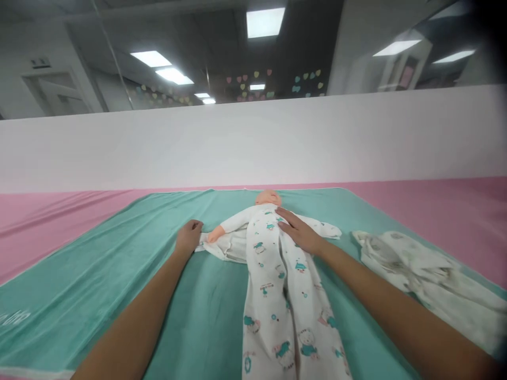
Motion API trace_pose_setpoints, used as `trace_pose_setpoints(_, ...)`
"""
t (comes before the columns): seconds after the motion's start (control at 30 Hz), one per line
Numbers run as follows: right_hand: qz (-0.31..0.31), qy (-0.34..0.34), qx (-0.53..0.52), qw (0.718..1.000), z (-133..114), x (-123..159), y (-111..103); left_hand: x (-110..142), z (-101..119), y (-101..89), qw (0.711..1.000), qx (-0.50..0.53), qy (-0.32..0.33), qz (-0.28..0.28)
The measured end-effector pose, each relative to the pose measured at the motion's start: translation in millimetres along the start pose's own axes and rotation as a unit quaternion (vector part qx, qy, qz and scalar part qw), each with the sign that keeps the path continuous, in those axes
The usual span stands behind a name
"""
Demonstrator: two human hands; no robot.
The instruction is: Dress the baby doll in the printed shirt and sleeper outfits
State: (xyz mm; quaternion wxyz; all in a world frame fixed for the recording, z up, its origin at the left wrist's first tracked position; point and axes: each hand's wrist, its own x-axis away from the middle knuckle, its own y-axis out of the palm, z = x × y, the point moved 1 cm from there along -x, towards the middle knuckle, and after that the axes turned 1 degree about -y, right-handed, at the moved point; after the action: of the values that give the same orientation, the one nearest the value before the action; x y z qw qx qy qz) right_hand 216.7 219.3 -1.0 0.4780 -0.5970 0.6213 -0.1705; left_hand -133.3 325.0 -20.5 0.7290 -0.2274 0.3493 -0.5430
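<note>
On the green sheet (206, 322), a doll (268, 197) lies on its back, its head toward the white wall (158, 150) and a printed white romper (263, 264) spread over its body and down toward the wearer of the camera. The right hand (299, 232) rests open on the chest of the romper, fingers spread and gripping nothing. The left hand (191, 235) is curled at the end of a flat sleeve (233, 250); the fingers hide their own tips, so I cannot tell whether they pinch the cloth.

The dressing looks partway along. The front covers the doll's chest, and the other sleeve (327, 230) stretches out to the side, perhaps with an arm inside, though no hand shows at its cuff. On the left, the doll's arm (237, 218) lies over the sleeve, not yet in it. A long crease or opening runs down the front; no closed fasteners can be made out. Crumpled cloths (400, 264) lie to the right.
</note>
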Motion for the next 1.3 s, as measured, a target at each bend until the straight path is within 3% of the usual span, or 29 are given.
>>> trace_pose_setpoints(0.07, 0.02, 0.039, 0.007, 0.999, 22.4, 8.8, 1.1, 2.0, 3.6, -1.8, 1.0, -0.004, 0.0, 0.002)
trace_pose_setpoints(0.17, 0.052, 0.048, 0.101, 0.992, 42.7, 18.9, 5.5, 4.5, 6.1, -3.7, 1.0, -0.008, 0.0, 0.004)
trace_pose_setpoints(0.33, 0.075, 0.051, 0.206, 0.974, 46.1, 25.1, 6.4, 8.7, 6.8, -5.5, 1.0, -0.014, 0.01, 0.017)
trace_pose_setpoints(0.43, 0.087, 0.101, 0.232, 0.963, 47.9, 24.2, 3.6, 11.4, 8.3, -6.1, 0.998, -0.041, 0.032, 0.027)
trace_pose_setpoints(0.57, 0.081, 0.219, 0.232, 0.944, 64.7, 24.5, -6.1, 16.8, 13.2, -8.5, 0.997, -0.051, 0.042, 0.031)
trace_pose_setpoints(0.77, 0.099, 0.324, 0.208, 0.918, 102.5, 36.8, -31.5, 25.9, 22.6, -14.0, 0.996, -0.067, 0.037, 0.036)
trace_pose_setpoints(1.03, 0.128, 0.361, 0.165, 0.909, 127.5, 41.9, -40.6, 26.7, 25.5, -13.8, 0.997, -0.063, 0.028, 0.036)
trace_pose_setpoints(1.17, 0.142, 0.38, 0.154, 0.901, 131.2, 42.7, -42.0, 24.9, 23.8, -13.2, 0.998, -0.053, 0.016, 0.029)
trace_pose_setpoints(1.3, 0.138, 0.365, 0.138, 0.91, 131.0, 44.1, -40.0, 26.2, 21.6, -12.5, 0.995, -0.077, 0.047, 0.047)
